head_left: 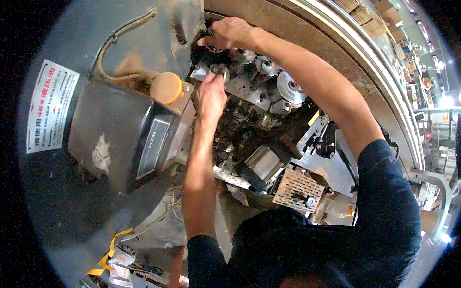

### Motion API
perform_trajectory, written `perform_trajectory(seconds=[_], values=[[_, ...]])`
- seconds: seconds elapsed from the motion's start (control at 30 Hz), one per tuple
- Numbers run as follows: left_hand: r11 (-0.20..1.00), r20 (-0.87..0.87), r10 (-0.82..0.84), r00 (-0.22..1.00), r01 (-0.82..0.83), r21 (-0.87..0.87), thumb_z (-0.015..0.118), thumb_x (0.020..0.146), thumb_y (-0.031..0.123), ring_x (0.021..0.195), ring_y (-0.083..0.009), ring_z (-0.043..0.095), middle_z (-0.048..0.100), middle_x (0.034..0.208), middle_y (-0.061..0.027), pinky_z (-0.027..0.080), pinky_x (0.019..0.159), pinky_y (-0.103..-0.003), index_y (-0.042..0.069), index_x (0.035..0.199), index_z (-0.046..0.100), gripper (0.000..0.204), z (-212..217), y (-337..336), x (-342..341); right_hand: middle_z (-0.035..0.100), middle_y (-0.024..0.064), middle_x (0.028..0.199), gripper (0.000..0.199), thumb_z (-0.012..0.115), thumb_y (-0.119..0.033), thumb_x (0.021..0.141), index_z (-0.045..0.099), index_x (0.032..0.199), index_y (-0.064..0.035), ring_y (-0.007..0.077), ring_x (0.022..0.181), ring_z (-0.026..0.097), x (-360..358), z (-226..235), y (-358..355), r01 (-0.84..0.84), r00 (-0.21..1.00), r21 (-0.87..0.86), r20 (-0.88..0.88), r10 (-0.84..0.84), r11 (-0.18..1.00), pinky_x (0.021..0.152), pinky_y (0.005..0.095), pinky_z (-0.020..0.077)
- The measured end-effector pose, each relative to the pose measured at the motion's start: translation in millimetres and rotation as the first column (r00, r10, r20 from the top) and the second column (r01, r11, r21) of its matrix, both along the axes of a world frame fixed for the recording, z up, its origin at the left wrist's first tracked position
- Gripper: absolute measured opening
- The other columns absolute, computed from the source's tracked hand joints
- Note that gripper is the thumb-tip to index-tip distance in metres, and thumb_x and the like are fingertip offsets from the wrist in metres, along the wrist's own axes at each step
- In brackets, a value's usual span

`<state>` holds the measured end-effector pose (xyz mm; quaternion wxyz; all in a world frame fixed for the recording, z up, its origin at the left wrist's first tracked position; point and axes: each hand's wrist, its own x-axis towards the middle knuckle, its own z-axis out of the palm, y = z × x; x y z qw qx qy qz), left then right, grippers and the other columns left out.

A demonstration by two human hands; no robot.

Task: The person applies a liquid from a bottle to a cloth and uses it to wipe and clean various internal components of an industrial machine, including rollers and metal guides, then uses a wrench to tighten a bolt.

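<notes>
Both of my arms reach into an open machine with metal parts dark with grime. My left hand (210,96) is closed, its fingertips pressed on a small pale grey piece beside the metal block; what it is I cannot make out. Farther in, my right hand (233,33) bends downward at the machine's far left corner, fingers curled around a dark spot whose contents are hidden. Right of the hands sit several round metal parts, among them a shiny flanged disc (290,87). A flat metal plate (247,92) lies between them and my left wrist.
A dark tank (113,125) with a yellow-rimmed round cap (166,88) stands left of my left forearm. Nearer me are a boxy motor (263,165), a perforated tan plate (297,188) and a clear bottle (338,207). A cable (103,53) runs along the left panel.
</notes>
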<state>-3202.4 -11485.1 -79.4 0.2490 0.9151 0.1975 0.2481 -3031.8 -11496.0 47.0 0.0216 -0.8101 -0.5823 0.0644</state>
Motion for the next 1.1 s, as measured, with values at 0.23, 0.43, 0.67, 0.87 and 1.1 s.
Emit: perform_trajectory(seconds=[0.23,0.43,0.67,0.87,1.1], values=[[0.926,0.118,0.368,0.922,-0.353,-0.131,0.063,0.083,0.006,0.081,-0.0419,0.063,0.065,0.089,-0.0239,0.05,0.073,-0.048,0.0,0.115,0.064,0.032,17.1,-0.5,11.8,0.065,0.0221,0.117,0.058,0.073,-0.017,0.079,0.055,0.131,0.0001,0.0356,0.11,0.062,38.2,-11.6,-23.0,-0.472,0.849,0.095,-0.219,0.481,0.877,0.098,0.0432,0.0473],[0.953,0.088,0.302,0.949,-0.3,-0.033,0.063,0.076,0.005,0.077,-0.0413,0.062,0.063,0.077,-0.0222,0.048,0.068,-0.049,-0.001,0.073,0.063,0.007,-14.5,16.7,37.4,0.069,0.0214,0.096,0.044,0.072,-0.027,0.081,0.063,0.114,0.0003,0.0418,0.096,0.064,17.2,-22.3,-17.7,-0.281,0.959,0.06,-0.015,0.282,0.958,0.086,0.0462,0.0515],[0.98,0.109,0.096,0.989,-0.075,-0.183,0.063,0.083,0.007,0.079,-0.039,0.062,0.062,0.08,-0.0201,0.048,0.07,-0.044,0.0,0.085,0.063,0.007,-10.3,5.7,20.6,0.067,0.0257,0.1,0.051,0.06,-0.039,0.092,0.058,0.123,0.0009,0.0406,0.1,0.064,20.7,-17.7,-52.0,-0.055,0.991,0.035,-0.123,0.059,0.998,0.087,0.0462,0.0509],[0.993,-0.063,-0.111,0.992,0.108,-0.052,0.056,0.08,0.0,0.083,-0.0436,0.061,0.061,0.087,-0.0247,0.048,0.074,-0.047,-0.004,0.085,0.063,0.01,-8.1,21.3,33.9,0.066,0.0252,0.101,0.064,0.07,-0.025,0.082,0.049,0.137,-0.0014,0.0394,0.096,0.064,34.3,-11.3,-91.8,-0.249,0.944,-0.021,-0.227,0.238,0.968,0.085,0.0464,0.0499],[0.969,-0.271,-0.043,0.961,-0.026,-0.245,0.056,0.072,0.002,0.086,-0.0451,0.062,0.063,0.083,-0.0271,0.048,0.076,-0.051,-0.005,0.084,0.063,0.015,18.9,28.2,33.7,0.064,0.0233,0.113,0.051,0.067,-0.027,0.087,0.055,0.128,0.0003,0.0381,0.109,0.061,5.3,34.2,-130.9,-0.177,0.98,0.112,-0.075,0.186,0.978,0.093,0.0453,0.0498]])
